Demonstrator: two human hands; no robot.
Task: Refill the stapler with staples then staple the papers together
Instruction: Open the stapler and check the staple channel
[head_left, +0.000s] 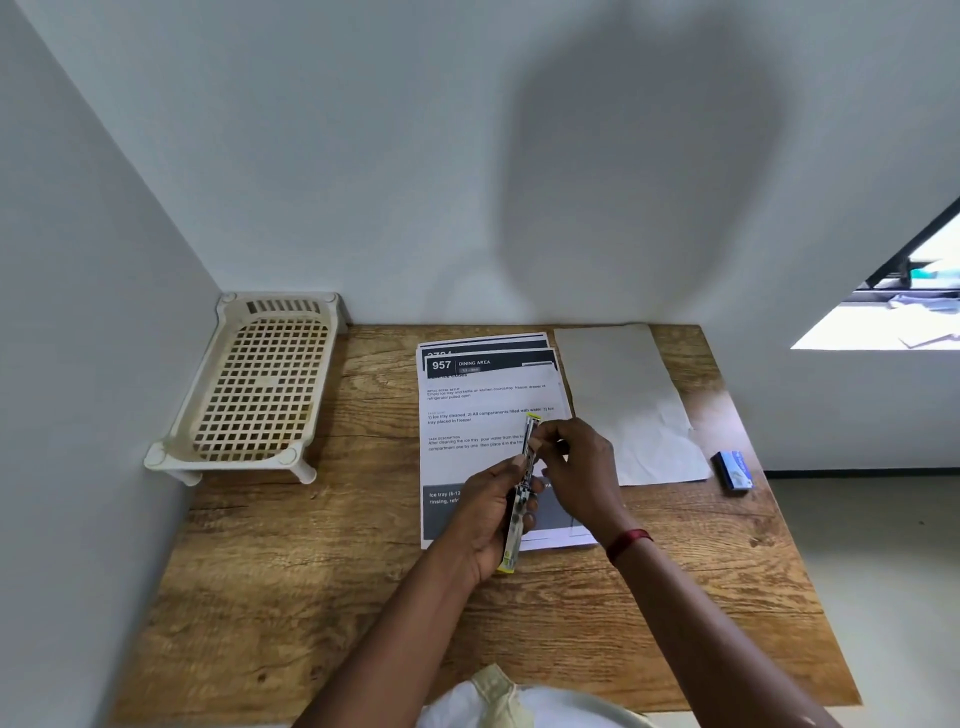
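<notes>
Head camera looks down on a wooden table (322, 571) that stands in a corner of white walls. Both hands are over the printed papers (483, 410), which lie in a slightly fanned stack near the middle of the table, with the top sheet showing "957 DINING AREA". The left hand (491, 514) is closed around the lower half of the stapler (522, 488), a thin yellow and metal one that is opened out long and points away from the person. Its far end reaches above the text lines of the top sheet. The right hand (576, 467) is at the upper part of the stapler, with thumb and fingertips pinched together close to the metal channel; what they pinch is too small to tell. A red band (628, 543) is around the right wrist.

To the right of the printed stack lies a blank, somewhat wrinkled sheet (628, 405), touching the back wall. Further right, near the table edge, is a small blue staple box (733, 469), well apart from the hands. At the left back corner stands a cream plastic rack (260, 384) with a grid top and short legs.
</notes>
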